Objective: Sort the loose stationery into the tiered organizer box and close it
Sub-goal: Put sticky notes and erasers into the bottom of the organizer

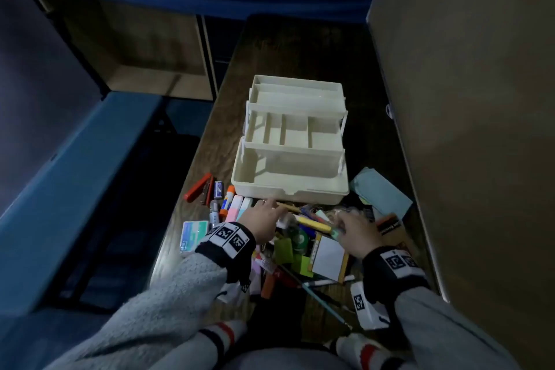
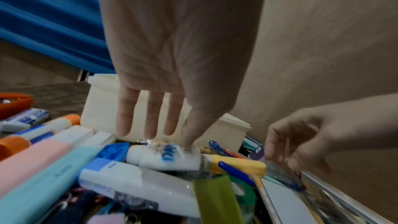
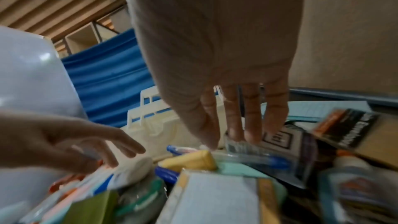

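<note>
The cream tiered organizer box (image 1: 289, 144) stands open on the wooden table, and the trays I can see hold nothing. Loose stationery lies piled in front of it. My left hand (image 1: 271, 209) reaches over the pile with straight fingers (image 2: 150, 117). Its thumb tip touches a small white bottle with blue lettering (image 2: 168, 157). My right hand (image 1: 341, 225) hangs over the pile's right side. Its straight fingers (image 3: 252, 125) touch the top edge of a clear pack of blue pens (image 3: 269, 159). A yellow marker (image 1: 312, 224) lies between the hands.
A red stapler (image 1: 198, 191), an orange-capped glue stick (image 1: 227, 200) and pink and teal highlighters (image 1: 240, 209) lie at the left. A teal notebook (image 1: 381, 192) and a white notepad (image 1: 329, 260) lie at the right. A tall brown panel (image 1: 465, 99) borders the table's right edge.
</note>
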`<state>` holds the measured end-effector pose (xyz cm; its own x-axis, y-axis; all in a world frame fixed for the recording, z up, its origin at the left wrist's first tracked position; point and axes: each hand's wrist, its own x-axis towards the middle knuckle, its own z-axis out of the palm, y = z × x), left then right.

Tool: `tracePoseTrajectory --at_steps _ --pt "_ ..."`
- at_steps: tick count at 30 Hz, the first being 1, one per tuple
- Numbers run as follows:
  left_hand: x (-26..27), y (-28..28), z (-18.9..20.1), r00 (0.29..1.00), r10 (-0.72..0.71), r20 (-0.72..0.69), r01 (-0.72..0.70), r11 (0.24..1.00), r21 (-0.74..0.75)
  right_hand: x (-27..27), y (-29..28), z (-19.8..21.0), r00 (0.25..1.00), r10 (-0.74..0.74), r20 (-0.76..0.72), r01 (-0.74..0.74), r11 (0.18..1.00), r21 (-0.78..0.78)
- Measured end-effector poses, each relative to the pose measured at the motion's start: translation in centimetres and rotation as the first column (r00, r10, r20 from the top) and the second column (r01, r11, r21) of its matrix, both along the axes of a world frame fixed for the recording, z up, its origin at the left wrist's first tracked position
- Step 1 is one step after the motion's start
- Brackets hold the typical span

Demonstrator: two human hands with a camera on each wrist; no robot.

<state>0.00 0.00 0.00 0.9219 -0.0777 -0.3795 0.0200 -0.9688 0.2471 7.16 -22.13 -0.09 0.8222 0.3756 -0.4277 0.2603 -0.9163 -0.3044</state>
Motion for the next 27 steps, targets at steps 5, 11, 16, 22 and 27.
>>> tracePoseTrajectory --at_steps 5,11,16,22,27 --pt "0.0 -0.8 -0.7 1.000 0.000 -0.025 0.001 1.000 0.025 -2.2 -0.9 -1.1 0.995 0.057 -0.078 -0.069 0.985 -0.161" --pt "-0.4 0.3 -0.7 0.994 0.058 0.093 -0.050 0.995 -0.083 0.7 -2.3 -0.4 0.966 -0.163 0.201 0.148 0.985 0.086" --pt "-1.5 1.7 -0.3 0.979 0.137 0.153 -0.104 0.973 -0.204 5.9 -3.9 -0.9 0.977 -0.141 0.158 0.154 0.985 -0.076" --pt "-2.8 2.5 0.1 0.957 0.225 0.184 -0.178 0.955 -0.239 8.0 -3.1 -2.5 0.989 -0.127 -0.080 0.110 0.975 -0.192" --pt "-3.7 3.0 0.7 0.939 0.273 0.210 -0.209 0.936 -0.282 8.6 -2.9 -2.1 0.991 -0.133 0.019 0.134 0.988 -0.074"
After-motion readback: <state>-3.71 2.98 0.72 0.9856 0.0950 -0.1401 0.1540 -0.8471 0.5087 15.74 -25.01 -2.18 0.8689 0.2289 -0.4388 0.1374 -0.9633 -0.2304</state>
